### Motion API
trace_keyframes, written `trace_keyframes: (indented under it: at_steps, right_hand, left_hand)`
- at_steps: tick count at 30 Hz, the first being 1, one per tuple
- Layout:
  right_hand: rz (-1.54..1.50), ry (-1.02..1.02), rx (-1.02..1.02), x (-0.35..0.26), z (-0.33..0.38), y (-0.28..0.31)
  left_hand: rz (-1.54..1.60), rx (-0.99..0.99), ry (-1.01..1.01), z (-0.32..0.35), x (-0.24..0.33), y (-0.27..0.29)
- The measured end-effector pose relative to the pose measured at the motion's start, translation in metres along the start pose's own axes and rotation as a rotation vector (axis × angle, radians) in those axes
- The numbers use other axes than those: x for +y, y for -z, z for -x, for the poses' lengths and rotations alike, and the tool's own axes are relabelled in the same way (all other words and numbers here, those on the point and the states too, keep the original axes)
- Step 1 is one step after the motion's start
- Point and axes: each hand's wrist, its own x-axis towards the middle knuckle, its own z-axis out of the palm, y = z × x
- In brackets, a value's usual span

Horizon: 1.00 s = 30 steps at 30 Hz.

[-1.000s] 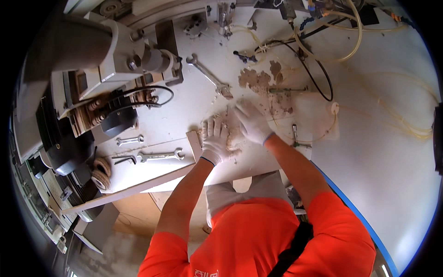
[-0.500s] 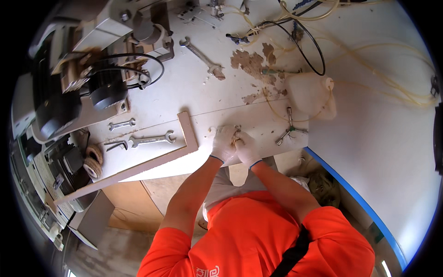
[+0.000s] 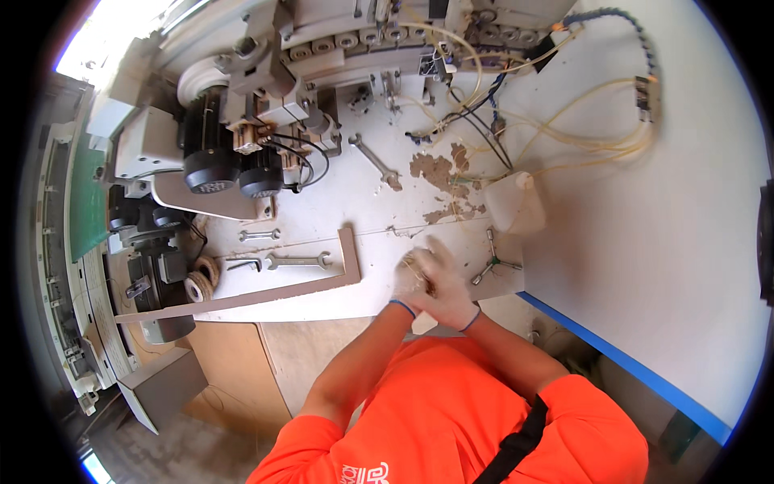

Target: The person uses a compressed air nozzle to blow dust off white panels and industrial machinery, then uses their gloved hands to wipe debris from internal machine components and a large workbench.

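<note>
My two hands, both in white gloves with blue cuffs, are pressed together over the near edge of the white bench. My right hand [image 3: 448, 292] lies across my left hand [image 3: 409, 276], its fingers stretched out toward the far side. Most of the left hand is covered, and I see nothing between the hands. A small cross-shaped metal wrench [image 3: 492, 263] lies just to the right of them. An L-shaped wooden strip [image 3: 350, 260] lies just to the left.
Two flat spanners [image 3: 297, 260] [image 3: 258, 235] lie left of the strip, and a longer one [image 3: 376, 161] lies farther back. A white plastic jug [image 3: 513, 202], sawdust patches [image 3: 439, 169], hoses, two black motors [image 3: 211, 171] and tape rolls [image 3: 201, 281] crowd the bench. The blue bench edge [image 3: 613, 355] runs at right.
My hands drew back from the bench middle to its near edge and came together, the right one over the left. The view has shifted, so the machine and motors show more.
</note>
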Motion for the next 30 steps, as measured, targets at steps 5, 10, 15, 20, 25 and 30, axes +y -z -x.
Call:
trace_keyframes:
  at_steps: [5,10,15,20,25,30]
  right_hand:
    - [-0.042,0.112,0.12,0.029,0.013,-0.032]
    - [-0.031,-0.041,0.164,0.022,0.029,-0.053]
    - [-0.098,-0.204,-0.094,0.054,0.012,-0.094]
    - [-0.077,-0.608,0.23,0.156,-0.036,-0.143]
    - [0.655,-0.31,0.183,0.164,-0.049,-0.232]
    - [0.453,-0.057,-0.279,0.09,-0.038,-0.26]
  left_hand:
    - [-0.241,-0.307,-0.053,0.023,0.02,0.004]
    - [0.947,-0.389,0.431,0.036,0.011,0.03]
    - [-0.036,-0.293,0.079,0.051,0.001,0.065]
    - [0.303,0.213,0.243,0.073,-0.002,0.12]
    - [0.33,0.324,0.31,0.09,-0.03,0.173]
    - [0.302,0.323,0.312,0.099,-0.055,0.196]
